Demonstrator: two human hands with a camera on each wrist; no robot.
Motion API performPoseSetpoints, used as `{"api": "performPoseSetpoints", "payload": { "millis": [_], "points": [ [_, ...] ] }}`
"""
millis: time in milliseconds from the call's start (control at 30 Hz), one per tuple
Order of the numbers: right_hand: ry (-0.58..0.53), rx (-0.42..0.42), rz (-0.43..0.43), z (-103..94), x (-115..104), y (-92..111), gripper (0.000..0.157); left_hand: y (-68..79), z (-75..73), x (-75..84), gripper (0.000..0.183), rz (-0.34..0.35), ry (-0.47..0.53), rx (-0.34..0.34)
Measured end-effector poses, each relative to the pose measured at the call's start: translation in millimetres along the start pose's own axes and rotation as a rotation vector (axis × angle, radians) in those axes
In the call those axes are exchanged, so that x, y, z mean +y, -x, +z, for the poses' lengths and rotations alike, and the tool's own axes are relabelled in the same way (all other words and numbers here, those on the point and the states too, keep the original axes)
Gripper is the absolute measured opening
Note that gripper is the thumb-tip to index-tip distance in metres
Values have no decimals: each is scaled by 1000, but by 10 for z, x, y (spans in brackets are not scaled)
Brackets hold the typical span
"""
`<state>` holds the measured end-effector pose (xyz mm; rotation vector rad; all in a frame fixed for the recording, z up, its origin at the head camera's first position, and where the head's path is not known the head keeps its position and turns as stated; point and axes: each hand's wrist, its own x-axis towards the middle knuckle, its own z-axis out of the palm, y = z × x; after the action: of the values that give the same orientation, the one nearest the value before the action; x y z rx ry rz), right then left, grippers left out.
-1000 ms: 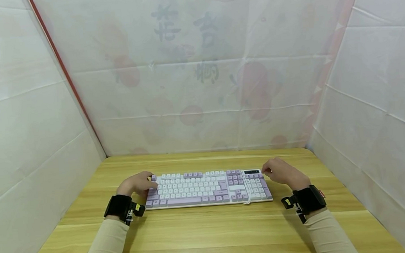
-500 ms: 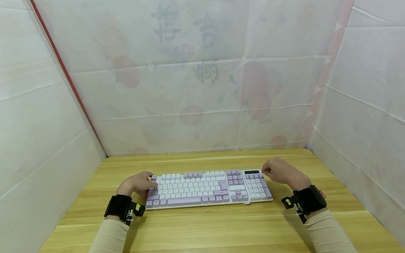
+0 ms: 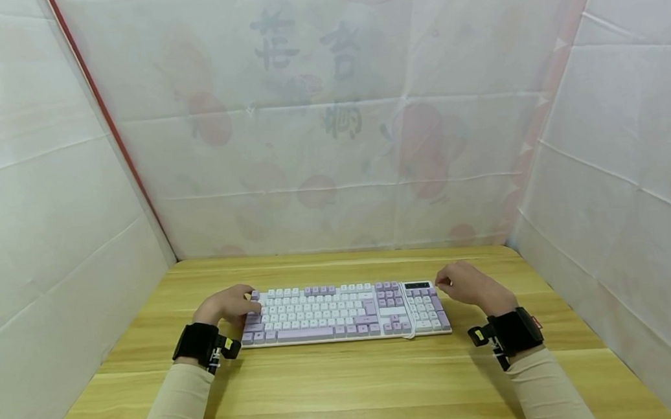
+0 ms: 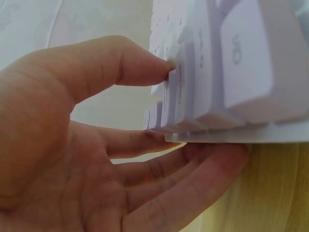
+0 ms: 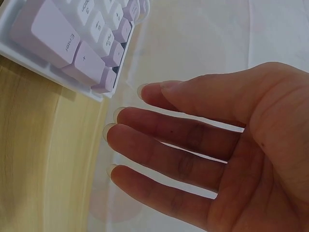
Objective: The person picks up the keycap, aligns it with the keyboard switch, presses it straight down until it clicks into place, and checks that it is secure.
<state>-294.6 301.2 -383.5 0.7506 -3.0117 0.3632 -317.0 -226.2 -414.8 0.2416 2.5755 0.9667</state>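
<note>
A white and lilac keyboard (image 3: 319,314) lies flat on the wooden table, with a white cable (image 3: 408,315) running across it beside the number pad. At its left end, my left hand (image 3: 232,304) grips it. In the left wrist view the thumb (image 4: 145,67) presses on the keys, while the other fingers (image 4: 188,188) reach to the lower edge. My right hand (image 3: 471,286) is by the upper right corner. The right wrist view shows its fingers (image 5: 159,150) loosely extended, a small gap away from the keyboard, with nothing between them.
White printed sheets hang behind the table as a back wall (image 3: 331,145), with a left wall (image 3: 52,255) and a right wall (image 3: 633,201) at the sides. Wooden tabletop (image 3: 348,390) extends in front of the keyboard.
My right hand has shifted very slightly to the right, away from the keyboard's corner. The left hand and the keyboard stay where they were.
</note>
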Motion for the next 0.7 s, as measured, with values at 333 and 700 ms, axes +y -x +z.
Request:
{"api": "performPoseSetpoints", "payload": {
  "millis": [333, 700],
  "points": [
    [-2, 8, 6, 10, 3, 1, 16, 18, 2, 8, 75, -2, 3, 4],
    [15, 14, -6, 19, 10, -14, 16, 15, -2, 17, 73, -11, 12, 1]
  ]
}}
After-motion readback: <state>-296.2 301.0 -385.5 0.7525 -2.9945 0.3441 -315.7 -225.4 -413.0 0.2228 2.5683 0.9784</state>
